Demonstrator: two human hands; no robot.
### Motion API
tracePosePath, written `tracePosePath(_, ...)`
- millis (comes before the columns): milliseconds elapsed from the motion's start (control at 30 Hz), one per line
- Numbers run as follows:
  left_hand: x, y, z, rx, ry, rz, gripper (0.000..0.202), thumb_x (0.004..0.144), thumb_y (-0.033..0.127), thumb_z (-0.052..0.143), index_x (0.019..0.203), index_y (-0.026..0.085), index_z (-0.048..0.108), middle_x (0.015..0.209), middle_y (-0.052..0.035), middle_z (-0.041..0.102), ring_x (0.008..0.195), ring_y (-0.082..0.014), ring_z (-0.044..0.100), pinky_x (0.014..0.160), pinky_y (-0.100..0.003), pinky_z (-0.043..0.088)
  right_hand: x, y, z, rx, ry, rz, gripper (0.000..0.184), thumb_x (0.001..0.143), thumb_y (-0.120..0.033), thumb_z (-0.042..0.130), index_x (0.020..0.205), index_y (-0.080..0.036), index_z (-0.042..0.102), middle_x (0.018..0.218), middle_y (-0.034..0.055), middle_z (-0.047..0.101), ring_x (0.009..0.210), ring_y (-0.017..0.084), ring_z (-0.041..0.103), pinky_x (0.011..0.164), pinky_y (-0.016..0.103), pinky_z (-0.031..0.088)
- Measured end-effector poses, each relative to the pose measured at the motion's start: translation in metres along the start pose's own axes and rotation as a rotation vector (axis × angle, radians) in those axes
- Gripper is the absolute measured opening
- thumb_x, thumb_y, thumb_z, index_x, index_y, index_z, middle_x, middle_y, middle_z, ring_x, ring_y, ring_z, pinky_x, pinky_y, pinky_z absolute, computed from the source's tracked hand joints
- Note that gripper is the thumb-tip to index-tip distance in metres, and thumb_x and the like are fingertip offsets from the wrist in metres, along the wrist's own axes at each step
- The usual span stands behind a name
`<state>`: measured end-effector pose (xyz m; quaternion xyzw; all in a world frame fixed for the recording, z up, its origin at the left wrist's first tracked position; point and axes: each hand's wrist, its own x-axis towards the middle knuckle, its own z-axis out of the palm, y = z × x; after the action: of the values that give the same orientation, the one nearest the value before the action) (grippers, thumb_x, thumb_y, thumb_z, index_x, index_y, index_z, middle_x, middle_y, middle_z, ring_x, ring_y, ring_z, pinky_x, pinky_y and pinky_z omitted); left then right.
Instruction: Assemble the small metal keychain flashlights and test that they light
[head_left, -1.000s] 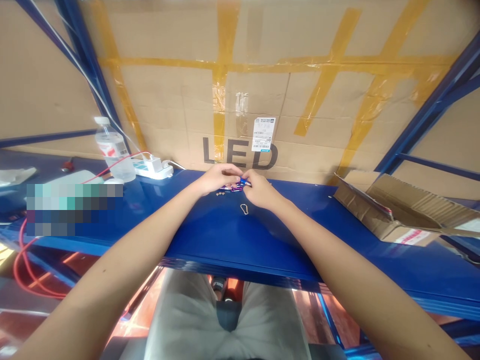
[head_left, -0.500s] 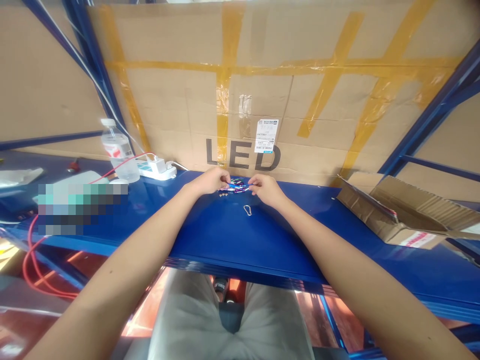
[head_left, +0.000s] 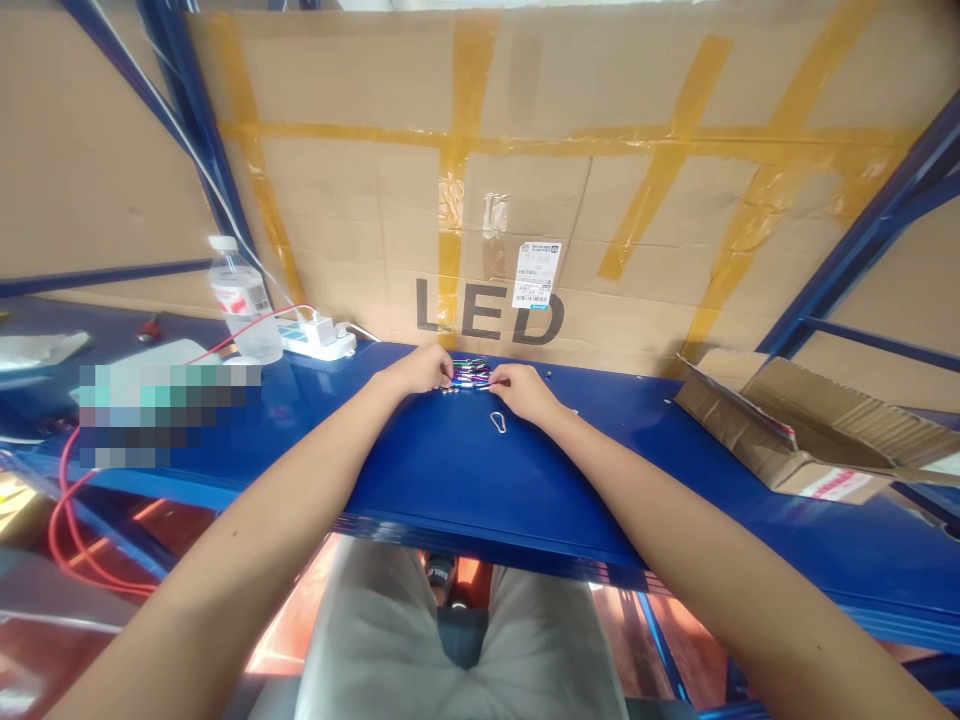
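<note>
Blue tabletop (head_left: pixel 465 470) is backed by taped cardboard (head_left: pixel 360 220). Slim coloured pieces (head_left: pixel 471 374) are placed between the left hand (head_left: pixel 429 370) and right hand (head_left: pixel 523 391), both curled at their ends; whether any is gripped cannot be told. Aligning seems in hand; gentle precision is called for next.

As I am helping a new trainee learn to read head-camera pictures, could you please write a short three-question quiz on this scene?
1. Multiple choice: what lies between the left hand and the right hand?
A) a plastic bottle
B) a cluster of slim, colourful pieces
C) a power strip

2. True or false: the metal loop lies on the blue tabletop, apart from both hands.

3. Fill in the blank: the large taped cardboard behind the tabletop bears the big black letters ____.

Key: 1. B; 2. true; 3. LED.
</note>
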<state>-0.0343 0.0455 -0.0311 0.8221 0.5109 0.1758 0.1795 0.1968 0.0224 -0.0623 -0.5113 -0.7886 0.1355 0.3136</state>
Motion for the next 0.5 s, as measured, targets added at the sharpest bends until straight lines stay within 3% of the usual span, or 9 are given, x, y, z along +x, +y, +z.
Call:
tracePosePath(100,-0.002,0.001,-0.007,-0.003,0.014,0.018,0.009,0.072,0.020,0.069,0.076,0.018,0.078,0.061,-0.0017,0.068,0.055,-0.0147,0.058,0.057,-0.025,0.046,0.001,0.002,0.000,-0.042,-0.014,-0.005,0.010,0.088,-0.015,0.067,0.088,-0.018,0.076,0.102,0.0083,0.074,0.094,0.020,0.068,0.091,0.034,0.052)
tracePosePath(200,-0.008,-0.005,-0.027,0.042,0.090,0.048,0.008,0.070,0.024,0.072,0.074,0.020,0.079,0.065,-0.0033,0.071,0.061,-0.0164,0.061,0.061,-0.025,0.046,0.001,0.004,-0.004,-0.012,0.001,0.013,0.011,0.087,-0.016,0.067,0.094,-0.017,0.076,0.106,0.0093,0.074,0.096,0.021,0.068,0.093,0.035,0.052)
tracePosePath(267,-0.013,-0.012,-0.043,0.113,0.121,-0.030,0.009,0.064,0.027,0.078,0.070,0.020,0.077,0.070,-0.0053,0.072,0.062,-0.0176,0.063,0.060,-0.025,0.046,0.000,0.006,-0.009,0.017,0.029,0.048,0.012,0.088,-0.015,0.066,0.095,-0.017,0.075,0.105,0.0090,0.075,0.097,0.021,0.068,0.093,0.036,0.052)
tracePosePath(333,-0.019,-0.019,-0.054,0.182,-0.030,-0.251,0.023,0.057,0.035,0.085,0.055,0.018,0.069,0.053,-0.0074,0.065,0.051,-0.0187,0.060,0.053,-0.026,0.046,-0.001,0.009,-0.015,0.026,0.055,0.087,0.013,0.087,-0.013,0.064,0.092,-0.018,0.075,0.102,0.0083,0.075,0.096,0.021,0.069,0.092,0.036,0.052)
tracePosePath(400,-0.025,-0.022,-0.059,0.171,-0.278,-0.386,0.036,0.053,0.041,0.088,0.045,0.017,0.062,0.044,-0.0094,0.058,0.048,-0.0210,0.060,0.051,-0.028,0.048,-0.003,0.011,-0.021,0.038,0.072,0.110,0.014,0.086,-0.011,0.062,0.090,-0.018,0.074,0.099,0.0076,0.075,0.095,0.021,0.069,0.089,0.034,0.053)
tracePosePath(500,-0.032,-0.013,-0.055,0.048,-0.434,-0.496,0.029,0.047,0.029,0.089,0.049,0.015,0.063,0.049,-0.0127,0.063,0.051,-0.0259,0.064,0.050,-0.032,0.052,-0.005,0.012,-0.029,0.070,0.088,0.131,0.014,0.085,-0.012,0.061,0.085,-0.018,0.073,0.092,0.0063,0.075,0.087,0.020,0.069,0.082,0.031,0.053)
